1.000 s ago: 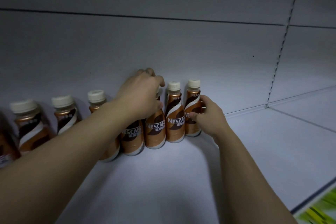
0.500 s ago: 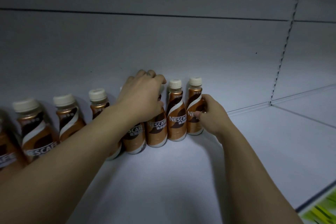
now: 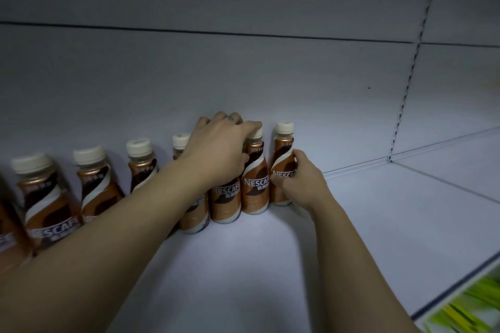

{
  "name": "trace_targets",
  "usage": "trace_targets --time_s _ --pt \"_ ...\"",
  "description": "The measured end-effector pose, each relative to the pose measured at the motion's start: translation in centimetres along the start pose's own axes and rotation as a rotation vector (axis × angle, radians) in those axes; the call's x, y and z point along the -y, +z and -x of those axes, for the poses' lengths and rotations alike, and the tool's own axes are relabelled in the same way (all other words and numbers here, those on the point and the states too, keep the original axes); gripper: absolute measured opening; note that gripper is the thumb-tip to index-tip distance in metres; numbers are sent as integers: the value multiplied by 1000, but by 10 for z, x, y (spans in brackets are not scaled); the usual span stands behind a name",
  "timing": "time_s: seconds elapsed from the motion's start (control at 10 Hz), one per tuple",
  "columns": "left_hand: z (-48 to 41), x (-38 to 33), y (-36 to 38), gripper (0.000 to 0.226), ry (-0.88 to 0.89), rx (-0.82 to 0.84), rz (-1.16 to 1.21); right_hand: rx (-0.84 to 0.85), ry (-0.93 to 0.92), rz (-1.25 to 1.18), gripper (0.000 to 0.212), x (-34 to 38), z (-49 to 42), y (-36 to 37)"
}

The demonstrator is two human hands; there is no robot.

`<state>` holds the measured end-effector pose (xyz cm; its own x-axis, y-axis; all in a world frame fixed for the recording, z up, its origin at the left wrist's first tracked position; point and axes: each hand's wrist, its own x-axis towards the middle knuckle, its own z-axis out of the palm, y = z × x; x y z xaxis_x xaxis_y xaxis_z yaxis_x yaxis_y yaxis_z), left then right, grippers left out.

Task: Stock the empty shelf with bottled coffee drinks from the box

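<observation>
A row of brown Nescafé coffee bottles with cream caps stands along the back of the white shelf [image 3: 243,278]. My right hand [image 3: 300,181] grips the body of the rightmost bottle [image 3: 281,167], which stands upright. My left hand [image 3: 219,149] lies over the tops of two bottles: the second bottle from the right [image 3: 254,189], whose cap it partly covers, and the one left of it [image 3: 226,203], whose cap it hides. Further left stand several more bottles [image 3: 48,197]. The box is out of view.
The grey back panel [image 3: 243,76] rises behind the row. A slotted upright [image 3: 405,89] divides this shelf bay from the one on the right. Blurred green and yellow packaging [image 3: 470,308] shows below the shelf's front edge at bottom right.
Both hands keep their holds on the right end of the row. My left hand has shifted slightly right over the caps. The camera has drifted a little, so the bottles sit further right in view.
</observation>
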<state>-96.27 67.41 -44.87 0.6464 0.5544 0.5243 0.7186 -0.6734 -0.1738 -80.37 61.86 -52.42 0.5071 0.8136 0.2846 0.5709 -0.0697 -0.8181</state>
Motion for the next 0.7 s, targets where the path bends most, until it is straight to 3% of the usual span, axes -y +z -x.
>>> trace_targets --time_s 0.2,0.4,0.5,0.6,0.7 --pt "-2 -2 -4 54 26 -6 9 -5 15 -9 47 -6 -4 2" --pt "1 -3 -8 76 55 87 -36 -57 46 -1 44 2 1 11" --pt "15 -5 -11 90 85 145 -81 -29 96 -7 61 -1 20 15" --pt "35 -3 -21 89 82 129 -109 -10 161 38 85 -1 40 12" --pt "57 -1 -38 77 82 73 -77 -70 78 31 92 11 53 -3"
